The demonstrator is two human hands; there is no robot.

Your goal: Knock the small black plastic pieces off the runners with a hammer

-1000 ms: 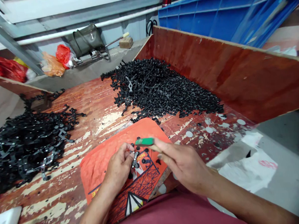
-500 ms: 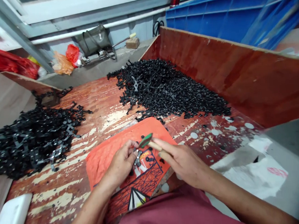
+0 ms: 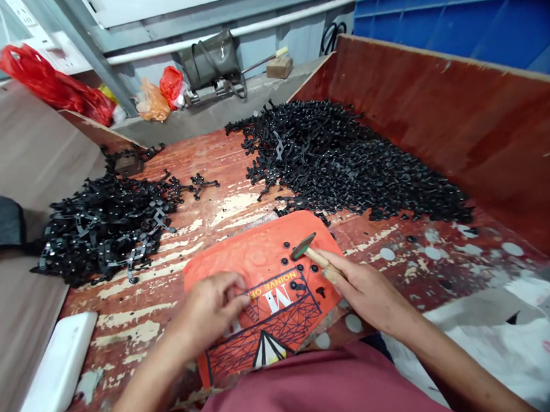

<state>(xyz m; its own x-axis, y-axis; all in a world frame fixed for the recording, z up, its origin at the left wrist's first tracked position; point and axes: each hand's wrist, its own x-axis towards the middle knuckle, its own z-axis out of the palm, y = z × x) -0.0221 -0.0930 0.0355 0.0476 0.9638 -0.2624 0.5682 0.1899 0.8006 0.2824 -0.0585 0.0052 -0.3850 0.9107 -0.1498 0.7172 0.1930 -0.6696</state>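
Note:
My right hand point(image 3: 361, 281) grips the wooden handle of a small hammer point(image 3: 318, 257), whose green and grey head is over the upper right of an orange cloth point(image 3: 222, 259). Small black round pieces point(image 3: 300, 268) lie scattered on the cloth beside the hammer, with a small dark part point(image 3: 321, 293) to their right. Over the left side of the cloth is my left hand point(image 3: 216, 306), its fingers curled and thumb apart from them, with nothing visible between. Black linked metal parts form a pile point(image 3: 108, 225) at the left and a larger pile point(image 3: 337, 155) at the back right.
A red-brown wooden board point(image 3: 460, 120) walls the right side, with a blue crate point(image 3: 460, 27) behind it. A white box-like object point(image 3: 59, 368) lies at the front left. Red plastic bags point(image 3: 57, 85) and a green-grey bag point(image 3: 212, 59) sit at the back.
My left hand has let go of the black linked part and moved left. A new linked part lies by the left pile's right edge. The view has shifted left; the hammer stays in my right hand.

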